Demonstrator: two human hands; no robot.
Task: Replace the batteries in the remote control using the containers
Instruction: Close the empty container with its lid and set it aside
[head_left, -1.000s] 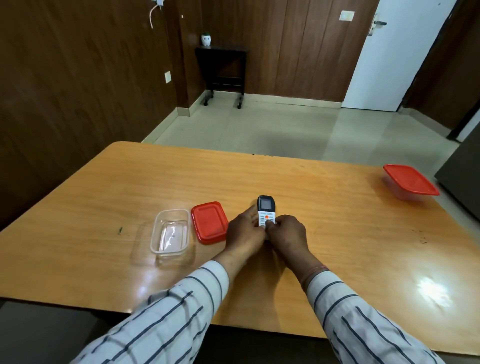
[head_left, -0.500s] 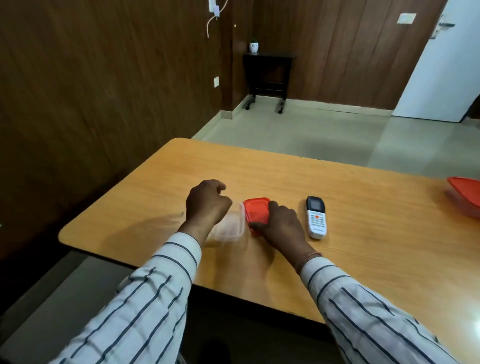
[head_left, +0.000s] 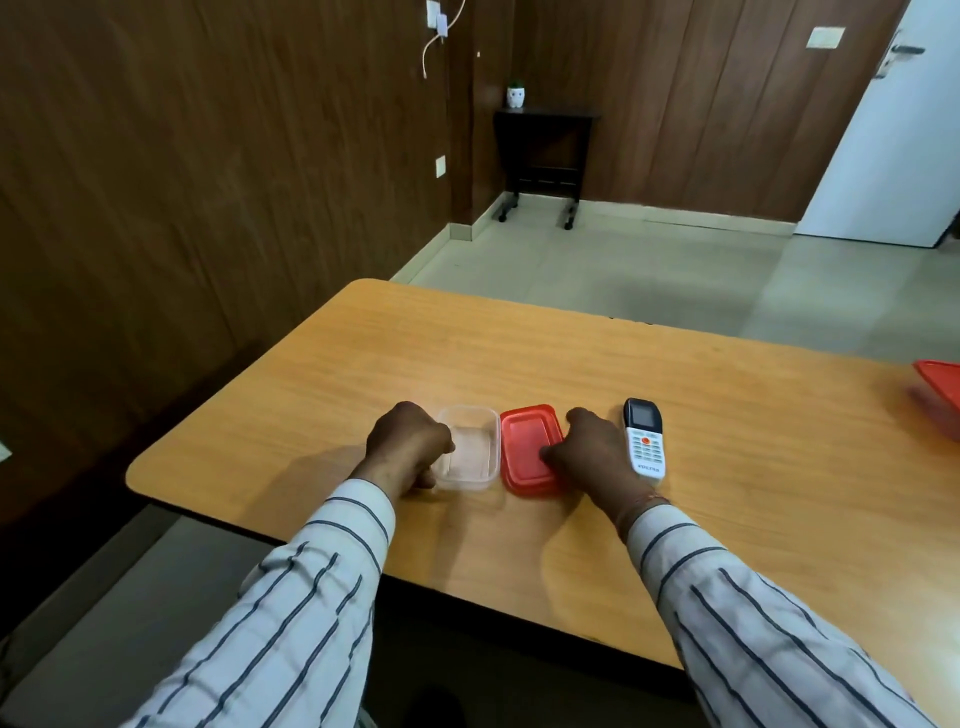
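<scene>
Head view: one remote control lying face up on the worktop, right of centre, touching no hand. Left hand clenched at the left wall of the one clear open container, seemingly empty. Right hand pressing on the loose red lid just beside it. One lidded container far right. No batteries visible. Probably near the finish: closing the tub left.

Your sleeves — long, white, thin dark stripes, cuffs loose at wrists. Your left hand bare, no ring visible. Your right hand bare — thin reddish band at wrist.
</scene>
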